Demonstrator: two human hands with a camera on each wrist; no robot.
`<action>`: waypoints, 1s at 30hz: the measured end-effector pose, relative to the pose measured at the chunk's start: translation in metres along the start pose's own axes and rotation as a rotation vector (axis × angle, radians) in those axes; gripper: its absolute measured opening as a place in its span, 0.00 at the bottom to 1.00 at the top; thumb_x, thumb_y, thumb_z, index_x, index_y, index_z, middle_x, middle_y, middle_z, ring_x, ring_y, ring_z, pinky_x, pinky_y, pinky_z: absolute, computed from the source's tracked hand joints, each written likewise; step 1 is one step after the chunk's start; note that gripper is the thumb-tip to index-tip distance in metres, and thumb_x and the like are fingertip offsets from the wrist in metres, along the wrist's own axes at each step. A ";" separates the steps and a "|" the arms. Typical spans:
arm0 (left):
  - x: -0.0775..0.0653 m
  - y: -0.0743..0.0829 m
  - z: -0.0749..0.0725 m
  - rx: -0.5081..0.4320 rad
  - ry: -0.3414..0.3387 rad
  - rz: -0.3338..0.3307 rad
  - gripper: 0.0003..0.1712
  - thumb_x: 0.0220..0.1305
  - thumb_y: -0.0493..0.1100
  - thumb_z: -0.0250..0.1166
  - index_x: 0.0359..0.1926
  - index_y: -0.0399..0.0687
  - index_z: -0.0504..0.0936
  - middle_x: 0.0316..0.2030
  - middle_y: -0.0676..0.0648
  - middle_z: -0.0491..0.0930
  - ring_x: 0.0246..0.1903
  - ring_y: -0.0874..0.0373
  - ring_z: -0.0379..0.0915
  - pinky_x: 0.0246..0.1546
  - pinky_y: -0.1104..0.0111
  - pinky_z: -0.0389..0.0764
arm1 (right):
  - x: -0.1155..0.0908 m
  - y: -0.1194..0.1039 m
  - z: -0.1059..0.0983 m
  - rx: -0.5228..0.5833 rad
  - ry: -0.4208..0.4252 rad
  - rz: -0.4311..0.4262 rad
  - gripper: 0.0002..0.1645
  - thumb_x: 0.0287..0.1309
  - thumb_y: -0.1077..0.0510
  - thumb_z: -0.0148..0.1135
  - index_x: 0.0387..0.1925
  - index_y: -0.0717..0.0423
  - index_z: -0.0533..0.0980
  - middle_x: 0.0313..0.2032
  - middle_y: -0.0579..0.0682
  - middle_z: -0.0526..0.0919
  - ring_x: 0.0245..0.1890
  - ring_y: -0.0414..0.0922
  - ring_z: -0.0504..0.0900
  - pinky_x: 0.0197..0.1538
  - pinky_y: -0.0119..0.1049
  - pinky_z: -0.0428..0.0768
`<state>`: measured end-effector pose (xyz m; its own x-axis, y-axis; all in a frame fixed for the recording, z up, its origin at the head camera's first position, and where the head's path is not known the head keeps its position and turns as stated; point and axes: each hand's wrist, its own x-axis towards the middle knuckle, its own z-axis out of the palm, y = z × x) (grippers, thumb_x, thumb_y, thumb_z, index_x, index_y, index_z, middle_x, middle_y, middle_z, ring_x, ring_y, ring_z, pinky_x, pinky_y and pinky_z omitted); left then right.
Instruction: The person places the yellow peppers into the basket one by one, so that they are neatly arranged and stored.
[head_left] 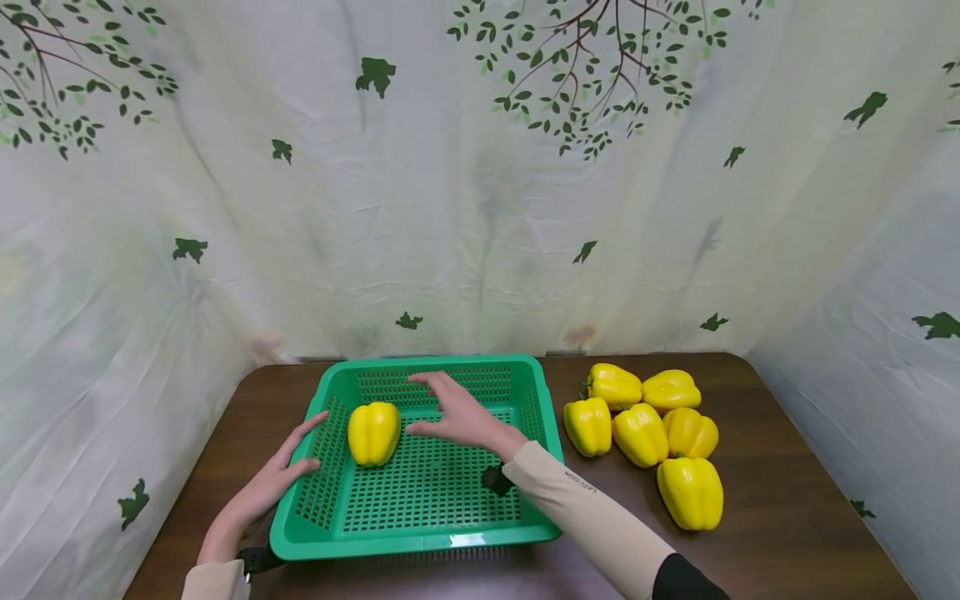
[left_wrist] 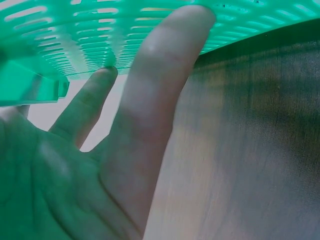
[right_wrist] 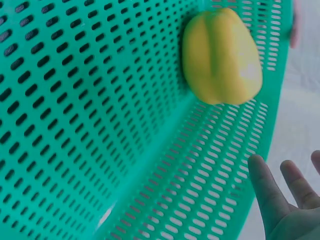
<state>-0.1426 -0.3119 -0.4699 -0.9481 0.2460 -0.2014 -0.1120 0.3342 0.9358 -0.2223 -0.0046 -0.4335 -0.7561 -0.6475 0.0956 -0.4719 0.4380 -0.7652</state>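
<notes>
A green perforated plastic basket [head_left: 420, 547] sits on the table with one yellow bell pepper [head_left: 373, 433] near its left side. My left hand [head_left: 258, 492] is at the basket's left wall, thumb and fingers extended. In the left wrist view, that hand's fingers [left_wrist: 155, 95] lie against or very close to the slotted wall; exact contact is hard to tell. Over the basket, to the right of the pepper, my right hand [head_left: 468, 417] hovers with thumb and fingers spread and nothing held. The right wrist view shows the pepper [right_wrist: 220, 57] apart from the right hand [right_wrist: 290, 210].
Several more yellow bell peppers [head_left: 640, 435] lie grouped on the brown table [head_left: 780, 500] to the right of the basket. A pale curtain with leaf prints [head_left: 480, 208] hangs behind the table and at both sides.
</notes>
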 end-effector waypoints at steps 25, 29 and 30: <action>0.001 -0.003 0.002 0.002 0.022 -0.006 0.37 0.71 0.40 0.50 0.75 0.56 0.43 0.72 0.33 0.35 0.59 0.31 0.57 0.46 0.52 0.77 | -0.044 0.017 -0.055 0.168 0.105 -0.081 0.39 0.59 0.54 0.65 0.68 0.57 0.60 0.63 0.60 0.65 0.57 0.59 0.70 0.53 0.51 0.74; 0.001 -0.003 0.002 -0.010 0.017 -0.017 0.38 0.71 0.40 0.50 0.75 0.57 0.43 0.72 0.33 0.35 0.59 0.32 0.58 0.45 0.53 0.78 | -0.053 0.023 -0.062 0.162 0.131 -0.076 0.39 0.60 0.54 0.65 0.68 0.56 0.59 0.63 0.58 0.66 0.57 0.58 0.71 0.53 0.48 0.75; 0.001 -0.003 0.002 -0.013 0.016 -0.019 0.38 0.71 0.40 0.50 0.75 0.57 0.43 0.72 0.33 0.35 0.58 0.32 0.59 0.45 0.53 0.78 | -0.054 0.024 -0.063 0.165 0.136 -0.075 0.39 0.60 0.54 0.64 0.69 0.56 0.59 0.63 0.59 0.66 0.56 0.58 0.71 0.53 0.49 0.75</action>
<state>-0.1427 -0.3109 -0.4730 -0.9503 0.2252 -0.2149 -0.1340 0.3273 0.9354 -0.2211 0.0806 -0.4173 -0.7810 -0.5797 0.2324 -0.4567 0.2764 -0.8456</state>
